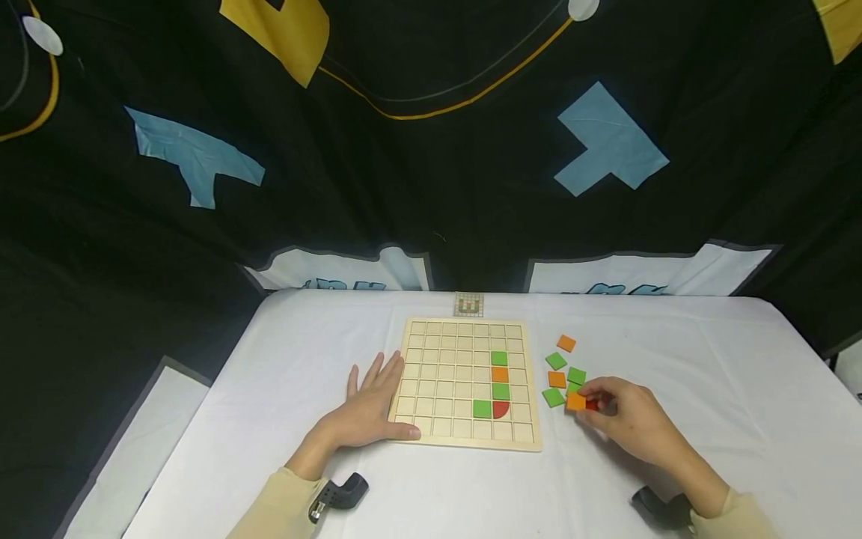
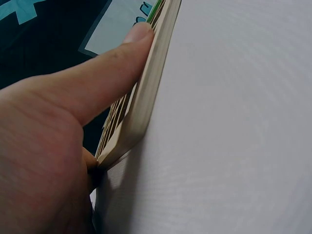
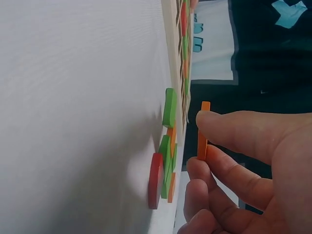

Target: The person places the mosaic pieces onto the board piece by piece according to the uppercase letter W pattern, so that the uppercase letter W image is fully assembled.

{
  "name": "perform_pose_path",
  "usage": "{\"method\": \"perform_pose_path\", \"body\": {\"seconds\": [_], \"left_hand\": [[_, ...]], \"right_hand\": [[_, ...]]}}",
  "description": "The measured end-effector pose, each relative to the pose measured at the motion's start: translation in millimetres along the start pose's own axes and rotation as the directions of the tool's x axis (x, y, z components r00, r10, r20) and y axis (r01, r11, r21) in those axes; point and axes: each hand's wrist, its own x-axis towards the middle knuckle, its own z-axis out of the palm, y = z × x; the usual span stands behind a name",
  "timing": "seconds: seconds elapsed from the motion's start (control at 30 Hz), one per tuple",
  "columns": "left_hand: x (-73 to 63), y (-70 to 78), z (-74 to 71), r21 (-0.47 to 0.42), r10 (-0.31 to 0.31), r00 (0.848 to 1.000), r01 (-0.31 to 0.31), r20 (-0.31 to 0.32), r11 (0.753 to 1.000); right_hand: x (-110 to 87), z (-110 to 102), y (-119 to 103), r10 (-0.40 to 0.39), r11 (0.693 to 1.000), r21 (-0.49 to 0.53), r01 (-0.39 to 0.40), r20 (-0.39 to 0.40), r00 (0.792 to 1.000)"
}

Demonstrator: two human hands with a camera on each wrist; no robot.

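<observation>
We see the L hand [image 1: 364, 415] spread, thumb on the near-L corner of the wooden grid board [image 1: 431, 370], other fingers along its L edge, mostly hidden in the L wrist view. The R hand [image 1: 626, 412] pinches 1 orange square tile [image 1: 575, 402] btwn thumb & fingers, just R of the board, held clear of the cloth. Near it, 1 red tile [image 3: 156, 180], mostly covered in the head view; we can't tell its full shape. Also loose: 4 green square tiles [image 1: 554, 397], 1 partly hidden, & 2 spare orange tiles [image 1: 566, 343]. On the board we count 3 green squares [image 1: 482, 409], 1 orange square [image 1: 500, 374], 1 red quarter-circle [image 1: 501, 409]. Past the far edge, 1 pattern card [image 1: 468, 305], print too tiny to make out. Behind, a black curtain [image 1: 431, 202] w/ 2 yellow patches [image 1: 289, 37], both cut off up top.
</observation>
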Motion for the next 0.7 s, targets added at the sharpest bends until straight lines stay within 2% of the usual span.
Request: {"method": "perform_pose_path", "body": {"seconds": [0.5,0.7], "left_hand": [[-0.8,0.8,-0.2,-0.001,-0.009,1.0,0.009,0.001,1.0],[-1.7,1.1,0.1,-0.002,-0.006,1.0,0.006,-0.002,1.0]], "right_hand": [[4.2,2,-15,-0.04,0.996,0.077,0.042,-0.023,0.999],[7.7,7,-23,-0.093,0.99,0.099,0.097,-0.039,0.995]]}}
